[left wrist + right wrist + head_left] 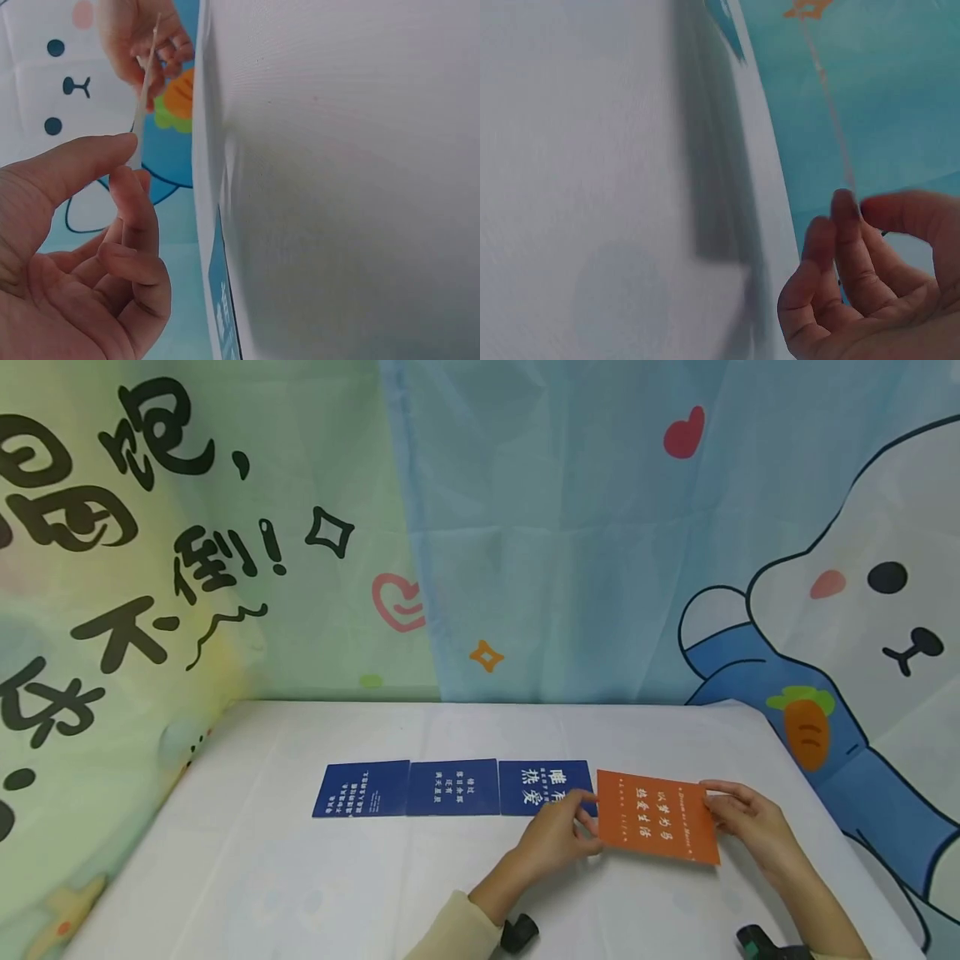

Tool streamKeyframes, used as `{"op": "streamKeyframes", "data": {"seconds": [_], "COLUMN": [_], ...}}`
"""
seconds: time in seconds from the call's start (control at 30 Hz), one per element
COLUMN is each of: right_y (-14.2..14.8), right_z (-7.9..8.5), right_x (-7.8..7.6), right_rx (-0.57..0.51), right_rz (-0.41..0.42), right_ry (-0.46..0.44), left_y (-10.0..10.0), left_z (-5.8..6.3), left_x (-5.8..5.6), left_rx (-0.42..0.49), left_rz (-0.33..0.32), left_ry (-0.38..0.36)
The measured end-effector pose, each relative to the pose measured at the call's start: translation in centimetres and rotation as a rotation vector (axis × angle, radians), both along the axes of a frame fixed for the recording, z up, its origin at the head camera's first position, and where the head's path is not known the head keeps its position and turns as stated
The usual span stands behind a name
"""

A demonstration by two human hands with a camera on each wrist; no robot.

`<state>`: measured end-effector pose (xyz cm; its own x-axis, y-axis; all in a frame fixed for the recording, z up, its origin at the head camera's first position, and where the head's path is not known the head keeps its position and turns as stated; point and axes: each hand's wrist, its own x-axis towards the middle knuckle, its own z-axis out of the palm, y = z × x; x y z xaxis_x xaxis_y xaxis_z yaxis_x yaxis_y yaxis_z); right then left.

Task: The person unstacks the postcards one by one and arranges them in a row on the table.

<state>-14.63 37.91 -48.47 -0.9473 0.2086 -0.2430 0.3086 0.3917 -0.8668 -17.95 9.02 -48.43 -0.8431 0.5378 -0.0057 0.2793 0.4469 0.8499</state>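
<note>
An orange card [656, 818] with white lettering is held above the table at the right. My left hand [555, 835] pinches its left edge between thumb and fingers, and my right hand [753, 827] pinches the right edge. Seen edge-on in the left wrist view, the card [141, 120] is a thin strip in the left hand [97, 247]. The right wrist view shows the same thin edge [832, 112] at the fingertips of the right hand [870, 270]. Three blue cards, left [362, 790], middle [453, 787] and right [536, 787], lie in a row; my left hand partly covers the right one.
A white cloth [300, 893] covers the table. Behind it hangs a printed curtain [540, 568] with a cartoon bear [847, 635] at the right. A dark wrist device [519, 933] sits by the left sleeve, another [768, 943] by the right wrist.
</note>
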Motion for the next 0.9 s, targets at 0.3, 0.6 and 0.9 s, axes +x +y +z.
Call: {"op": "streamKeyframes", "data": {"seconds": [0.3,0.6,0.9], "right_y": [0.2,-0.1,0.2], "right_z": [-0.3,-0.6,-1.6], "right_x": [-0.5,-1.8,-3.6], "right_rx": [0.076,0.099,-0.023], "right_rz": [0.026,0.033,0.010], "right_ry": [-0.006,0.002,-0.048], "left_y": [1.0,2.0,2.6], "left_z": [-0.6,-0.7,-0.9], "left_x": [-0.9,-1.4,-2.0], "left_rx": [-0.009,-0.082,-0.131], "left_rz": [0.012,0.057,0.109], "left_ry": [-0.002,0.040,0.045]}}
